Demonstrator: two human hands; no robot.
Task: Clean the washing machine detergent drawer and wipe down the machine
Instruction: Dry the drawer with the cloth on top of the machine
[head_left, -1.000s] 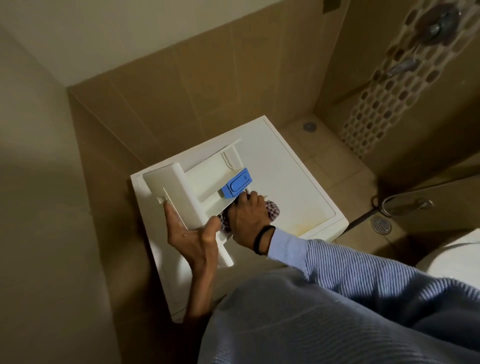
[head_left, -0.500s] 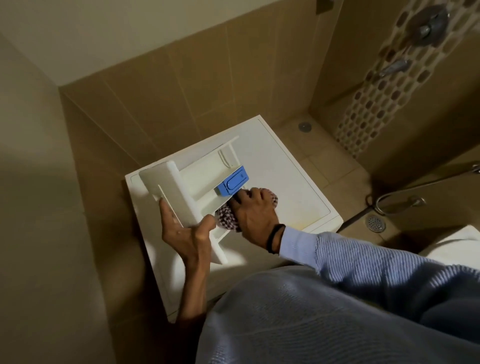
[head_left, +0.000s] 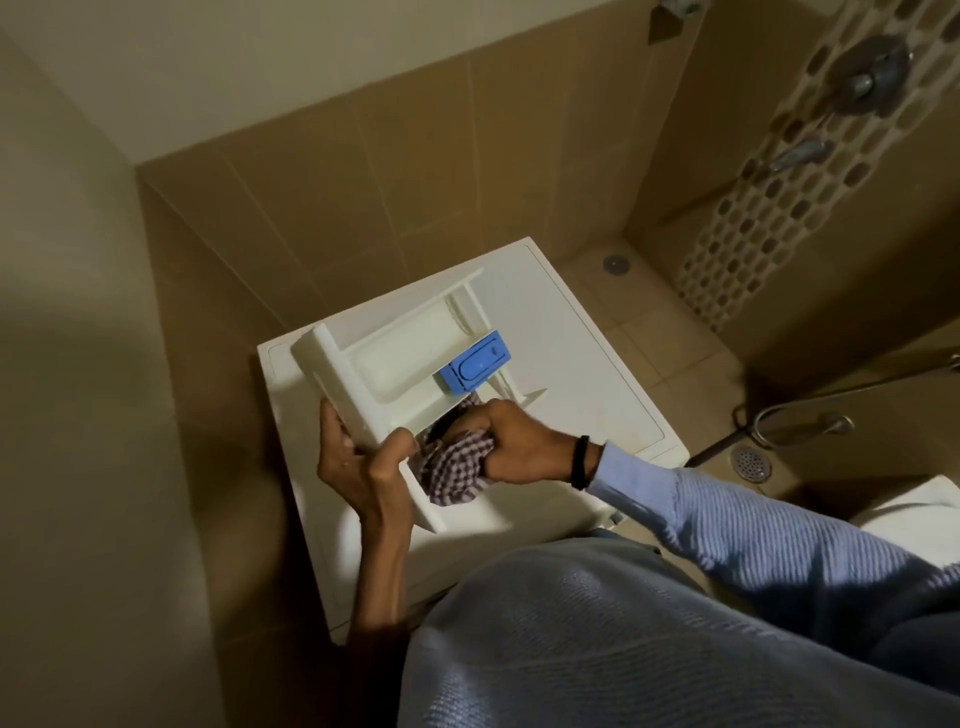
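Holding the white detergent drawer (head_left: 395, 364) over the top of the washing machine (head_left: 571, 353), we curl our left hand (head_left: 358, 467) round its front panel, thumb hooked over the near edge. Our right hand (head_left: 519, 441) grips a bunched checked cloth (head_left: 457, 467), fingers closed tight on it, and presses it into the drawer's near compartment, just beside the blue insert (head_left: 475, 362). A black band (head_left: 581, 462) circles the right wrist. On the tiled floor (head_left: 675, 332) to the right lies a round drain (head_left: 750, 464).
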